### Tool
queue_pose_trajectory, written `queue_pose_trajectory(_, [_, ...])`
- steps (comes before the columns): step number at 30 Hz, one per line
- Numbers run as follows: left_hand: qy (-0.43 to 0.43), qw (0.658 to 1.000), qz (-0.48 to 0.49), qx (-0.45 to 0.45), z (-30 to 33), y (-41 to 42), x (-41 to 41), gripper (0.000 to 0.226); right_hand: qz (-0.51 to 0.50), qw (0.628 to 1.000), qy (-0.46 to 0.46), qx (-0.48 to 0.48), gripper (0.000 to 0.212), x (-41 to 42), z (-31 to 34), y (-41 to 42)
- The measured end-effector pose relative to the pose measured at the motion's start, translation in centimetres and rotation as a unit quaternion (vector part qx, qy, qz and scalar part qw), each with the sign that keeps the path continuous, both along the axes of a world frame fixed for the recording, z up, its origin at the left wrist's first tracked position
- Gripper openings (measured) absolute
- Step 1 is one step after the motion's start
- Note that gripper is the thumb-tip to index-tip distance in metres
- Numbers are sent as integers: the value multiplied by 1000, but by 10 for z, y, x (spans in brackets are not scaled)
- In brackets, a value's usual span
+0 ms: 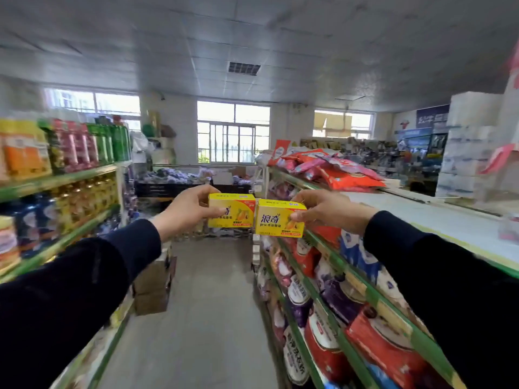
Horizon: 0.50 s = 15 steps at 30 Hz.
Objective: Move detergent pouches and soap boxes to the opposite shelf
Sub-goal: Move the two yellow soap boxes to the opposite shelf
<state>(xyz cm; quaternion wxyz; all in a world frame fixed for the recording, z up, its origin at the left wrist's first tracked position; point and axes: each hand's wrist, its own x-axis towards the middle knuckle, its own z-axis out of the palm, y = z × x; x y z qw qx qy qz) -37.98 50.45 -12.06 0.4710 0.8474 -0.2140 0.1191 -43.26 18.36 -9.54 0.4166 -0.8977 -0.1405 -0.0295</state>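
Small grocery shop, aisle view. Green-edged shelf (64,178) at 9 o'clock, packed with bottles (109,144) and packaged goods. Shelf (331,248) at 3 o'clock stacked with detergent pouches (323,341), more pouches (334,169) heaped on top. Cardboard cartons (153,284) on aisle floor (205,318). Barred windows (233,133) at 12 o'clock, panel ceiling overhead, drinks fridge (421,147) at 2 o'clock.

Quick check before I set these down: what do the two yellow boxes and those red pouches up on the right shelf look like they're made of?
Left soap box and right soap box: probably printed cardboard with a slight sheen; crisp edges and flat faces keep their shape under the fingers of the left hand and right hand.

Red pouches: likely glossy plastic film; they slump, wrinkle and catch highlights.
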Motion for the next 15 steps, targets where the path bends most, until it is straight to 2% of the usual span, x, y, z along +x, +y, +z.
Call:
queue_pose_trajectory(3, [-1, 998, 58, 1, -4, 70, -29, 36, 65, 998, 5, -6, 23, 16, -8, 66])
queue_pose_trajectory(11, [2, 980, 198, -17, -17, 240, -131, 29, 213, 977, 13, 16, 23, 8, -22, 245])
queue_pose_trajectory(15, [6, 963, 271, -7, -15, 318, -215, 40, 289, 957, 8, 24, 15, -21, -26, 340])
